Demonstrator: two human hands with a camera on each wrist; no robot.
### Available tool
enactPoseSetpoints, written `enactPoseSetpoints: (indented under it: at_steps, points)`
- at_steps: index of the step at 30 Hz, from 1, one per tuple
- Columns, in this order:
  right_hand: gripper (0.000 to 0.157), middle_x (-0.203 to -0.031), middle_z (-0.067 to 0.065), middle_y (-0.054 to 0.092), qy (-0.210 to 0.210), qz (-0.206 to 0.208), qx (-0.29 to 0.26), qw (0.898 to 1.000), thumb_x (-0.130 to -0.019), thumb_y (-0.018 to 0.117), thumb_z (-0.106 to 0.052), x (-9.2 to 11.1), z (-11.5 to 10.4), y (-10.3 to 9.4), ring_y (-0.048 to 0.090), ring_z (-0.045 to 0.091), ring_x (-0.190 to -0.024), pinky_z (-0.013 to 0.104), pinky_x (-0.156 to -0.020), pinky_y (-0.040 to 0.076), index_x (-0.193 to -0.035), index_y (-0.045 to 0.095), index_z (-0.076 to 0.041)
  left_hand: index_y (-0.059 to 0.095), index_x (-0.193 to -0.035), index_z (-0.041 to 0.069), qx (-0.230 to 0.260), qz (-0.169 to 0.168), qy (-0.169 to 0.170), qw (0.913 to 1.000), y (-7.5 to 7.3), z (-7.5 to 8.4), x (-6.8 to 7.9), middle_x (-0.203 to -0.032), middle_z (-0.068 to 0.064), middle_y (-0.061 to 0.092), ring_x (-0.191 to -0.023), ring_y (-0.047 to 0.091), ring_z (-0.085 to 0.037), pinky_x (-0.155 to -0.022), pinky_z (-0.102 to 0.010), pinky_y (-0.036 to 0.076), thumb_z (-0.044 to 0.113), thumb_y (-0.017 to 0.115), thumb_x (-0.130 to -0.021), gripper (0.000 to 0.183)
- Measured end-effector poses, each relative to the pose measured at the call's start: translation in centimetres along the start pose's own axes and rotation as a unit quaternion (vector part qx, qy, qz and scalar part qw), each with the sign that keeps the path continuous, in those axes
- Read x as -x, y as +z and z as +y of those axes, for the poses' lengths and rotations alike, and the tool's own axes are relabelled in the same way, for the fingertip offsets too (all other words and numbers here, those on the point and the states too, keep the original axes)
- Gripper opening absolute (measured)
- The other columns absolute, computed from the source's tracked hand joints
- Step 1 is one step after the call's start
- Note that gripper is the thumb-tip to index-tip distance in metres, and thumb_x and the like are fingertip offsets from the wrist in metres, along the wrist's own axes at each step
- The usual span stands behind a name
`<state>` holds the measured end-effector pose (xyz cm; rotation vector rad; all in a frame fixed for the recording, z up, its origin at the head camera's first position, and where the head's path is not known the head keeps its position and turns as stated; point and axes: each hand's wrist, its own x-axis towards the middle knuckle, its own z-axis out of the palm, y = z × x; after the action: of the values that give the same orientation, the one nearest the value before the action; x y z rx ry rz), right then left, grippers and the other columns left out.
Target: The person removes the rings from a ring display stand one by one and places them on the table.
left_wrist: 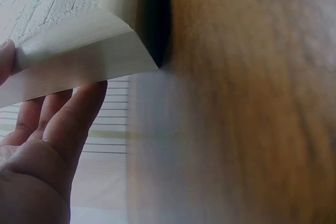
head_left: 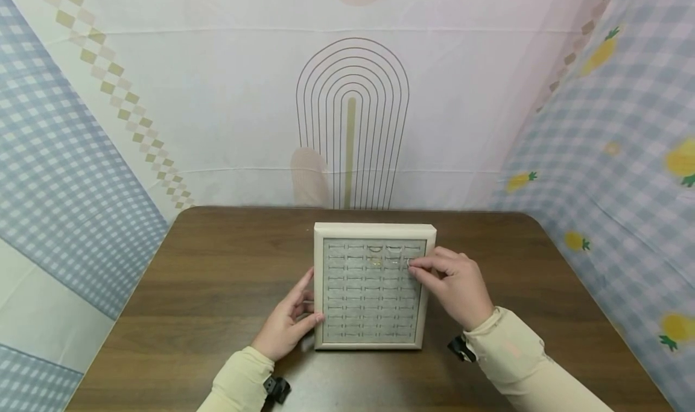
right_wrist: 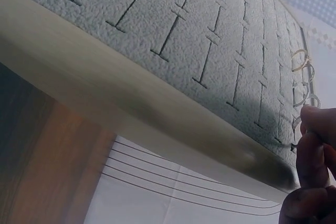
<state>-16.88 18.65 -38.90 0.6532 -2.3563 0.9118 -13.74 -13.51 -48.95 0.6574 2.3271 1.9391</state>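
A ring display board with a pale frame [head_left: 373,231] and a grey slotted velvet face [head_left: 371,303] stands tilted up on the table. My left hand [head_left: 285,324] holds its left side, thumb on the front of the frame and fingers [left_wrist: 79,108] behind. At the right end of the second slot row, my right hand [head_left: 458,282] pinches a small ring [head_left: 409,262] between thumb and index finger, right at the slot. Several other rings sit in the upper slots, among them a gold-coloured ring [head_left: 376,262] and a silver-coloured ring [head_left: 394,250]. Fingertips partly hide the pinched ring.
A brown wooden table [head_left: 228,249] carries the board. Behind it hangs a white patterned cloth [head_left: 228,98], with blue checked cloth [head_left: 624,158] at either side. Dark wrist devices [head_left: 278,389] are strapped at both sleeves.
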Motion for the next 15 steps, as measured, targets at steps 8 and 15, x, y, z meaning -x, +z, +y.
enactPoseSetpoints:
  at_steps: [8,15]
  points:
    - [0.017,-0.067,-0.019,0.053,-0.003,0.000,-0.002,1.000,-0.074,0.088,-0.005,-0.08,0.03,-0.07,0.042,0.002,-0.058,0.025,-0.061,0.031,-0.084,0.081,-0.017,0.016,-0.163,0.018,0.000,0.001,-0.003,1.0000,-0.09,0.09,-0.08,-0.119,-0.021,0.062,-0.101,0.066,-0.026,-0.089,-0.032,0.057,0.007,0.070,-0.094,0.088]
    - [0.017,-0.067,-0.019,0.052,0.007,-0.012,-0.003,1.000,-0.075,0.087,-0.005,0.04,-0.30,-0.27,0.042,0.002,-0.058,0.026,-0.062,0.031,-0.084,0.081,-0.017,0.015,-0.163,0.017,-0.003,0.000,0.001,1.0000,0.06,0.14,-0.13,-0.118,-0.021,0.061,-0.100,0.066,-0.025,-0.089,-0.032,0.057,0.007,0.069,-0.094,0.088]
